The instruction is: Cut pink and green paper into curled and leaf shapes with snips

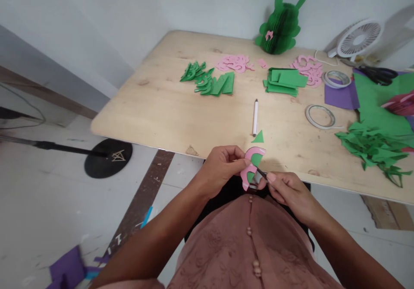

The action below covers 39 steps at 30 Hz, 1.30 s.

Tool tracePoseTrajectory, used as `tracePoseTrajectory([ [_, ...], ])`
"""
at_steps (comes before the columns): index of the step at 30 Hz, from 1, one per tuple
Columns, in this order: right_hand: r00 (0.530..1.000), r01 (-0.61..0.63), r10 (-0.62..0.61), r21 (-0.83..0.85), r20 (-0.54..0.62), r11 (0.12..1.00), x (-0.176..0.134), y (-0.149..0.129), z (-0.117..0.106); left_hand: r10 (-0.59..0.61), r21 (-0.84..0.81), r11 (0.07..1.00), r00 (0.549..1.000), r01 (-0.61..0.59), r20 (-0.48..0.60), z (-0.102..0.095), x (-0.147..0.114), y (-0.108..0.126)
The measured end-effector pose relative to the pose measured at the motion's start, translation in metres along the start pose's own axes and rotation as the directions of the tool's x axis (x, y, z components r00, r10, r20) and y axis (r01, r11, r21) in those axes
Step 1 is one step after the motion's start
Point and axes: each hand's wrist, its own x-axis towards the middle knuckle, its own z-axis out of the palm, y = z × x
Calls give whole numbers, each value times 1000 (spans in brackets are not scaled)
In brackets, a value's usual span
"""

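Note:
My left hand (pixel 223 166) pinches a curved pink paper cutout (pixel 246 174) just over the table's front edge. Green paper (pixel 257 159) shows against the cutout's inner curves. In my right hand (pixel 289 190) is a pair of scissors (pixel 261 173), mostly covered by the fingers, its dark blades meeting the paper. A small green paper triangle (pixel 258 137) lies on the table just beyond my hands. Behind it rests a white pen (pixel 255 117).
Green paper pieces (pixel 207 82), pink cutouts (pixel 233 63) and a green paper stack (pixel 284 81) lie farther back. A green honeycomb paper figure (pixel 281 26) stands at the wall. To the right are tape rolls (pixel 320 116), green scraps (pixel 371 146), black-handled scissors (pixel 380 75) and a white fan (pixel 359 39).

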Motion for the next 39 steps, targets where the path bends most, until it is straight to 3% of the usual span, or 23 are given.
tracePoseTrajectory([
  [29, 999, -32, 34, -33, 39, 999, 2, -3, -5, -33, 31, 999, 996, 30, 86, -3, 7, 8],
  [39, 1000, -6, 7, -42, 4, 999, 1, -1, -4, -26, 50, 999, 995, 21, 93, -3, 9, 6],
])
